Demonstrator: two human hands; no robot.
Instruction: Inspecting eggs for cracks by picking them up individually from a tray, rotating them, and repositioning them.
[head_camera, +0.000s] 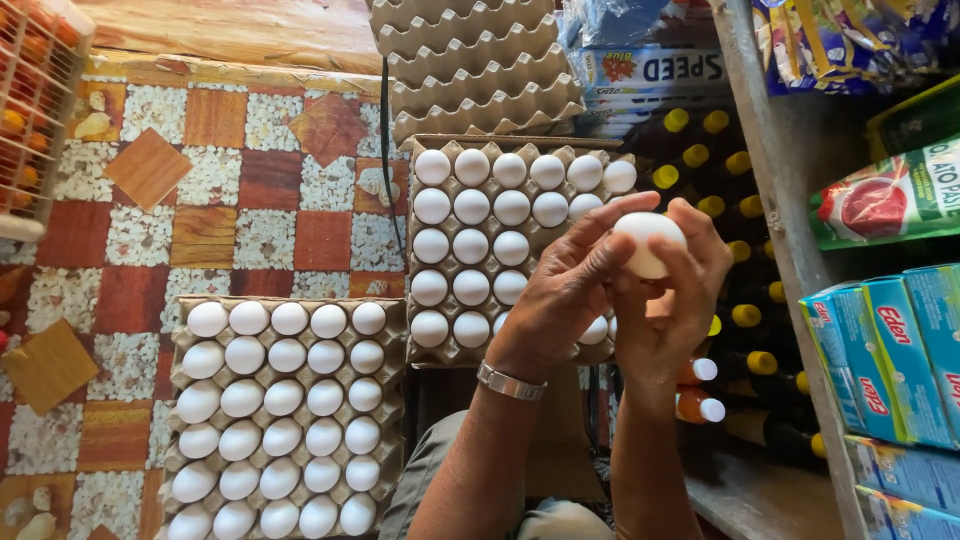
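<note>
Both my hands hold one white egg (648, 240) up in front of me, above the right side of a cardboard tray (420, 352) of white eggs. My left hand (565, 290), with a metal bracelet on its wrist, curls its fingers over the egg's left side. My right hand (672, 300) grips the egg from the right and below. A second full tray of white eggs (285, 410) lies on the floor to the lower left.
A stack of empty cardboard egg trays (480, 65) stands behind the eggs. Dark bottles with yellow caps (700, 160) stand to the right, beside a shelf post (775, 200) and shelves of packets (890, 350). A wire basket (35, 90) sits at the upper left on the patterned floor.
</note>
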